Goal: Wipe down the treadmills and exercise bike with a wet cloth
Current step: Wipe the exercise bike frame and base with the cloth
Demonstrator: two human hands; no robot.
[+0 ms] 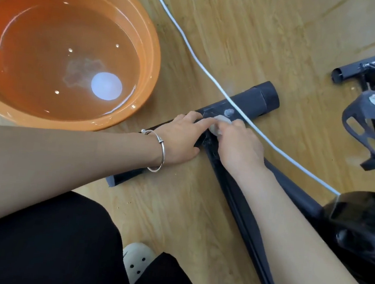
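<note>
Right hand [239, 147] pinches a small white cloth [219, 121] against the black tubular bike base [259, 98]; left hand [180, 136] rests alongside, fingers straight.

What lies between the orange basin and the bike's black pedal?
In the head view, the white cable and the capped end of the bike's floor bar lie between the basin and the pedal.
</note>
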